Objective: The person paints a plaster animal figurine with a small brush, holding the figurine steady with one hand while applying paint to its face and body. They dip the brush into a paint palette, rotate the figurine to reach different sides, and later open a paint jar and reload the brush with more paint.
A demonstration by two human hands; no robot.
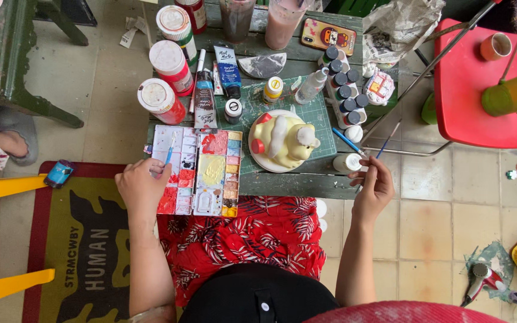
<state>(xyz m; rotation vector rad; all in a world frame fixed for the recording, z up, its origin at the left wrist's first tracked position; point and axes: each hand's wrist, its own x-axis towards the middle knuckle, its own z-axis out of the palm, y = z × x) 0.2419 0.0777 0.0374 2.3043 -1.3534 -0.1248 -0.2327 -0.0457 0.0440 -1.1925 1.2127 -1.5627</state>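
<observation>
Even, soft daylight, bright overall; no single source evident. Shadows faint and diffuse, slightly darker under the weathered green wooden table (306,179). No glare. Focus sharp around the table; mild wide-angle stretch toward frame corners. Colours saturated; no motion blur.

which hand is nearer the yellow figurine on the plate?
Right. The right hand, holding a thin brush, sits just off the lower right of the yellow figurine. The left hand is farther, across the paint palette at its left edge.
</observation>
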